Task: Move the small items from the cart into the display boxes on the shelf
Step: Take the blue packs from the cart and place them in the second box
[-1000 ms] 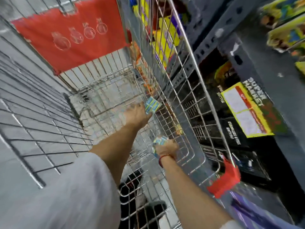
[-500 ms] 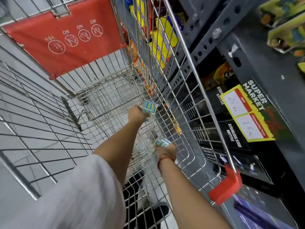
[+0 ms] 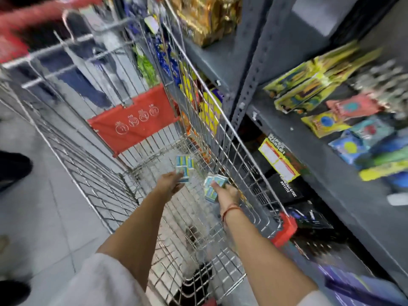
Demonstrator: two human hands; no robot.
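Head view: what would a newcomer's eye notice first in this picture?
First, the two hands inside the wire cart: the left hand and the right hand each hold small blue-and-yellow packs. Next, the red flap at the cart's far end. On the right, colourful packets lie on the grey shelf.

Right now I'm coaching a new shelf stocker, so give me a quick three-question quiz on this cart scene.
1. True or false: both hands are empty.
2. What is the left hand holding: A) a bottle, B) small blue packs, C) a price tag?
3. Fill in: the shelf stands to the person's ___ of the cart.

Key:
1. False; the right hand grips blue packs too.
2. B
3. right
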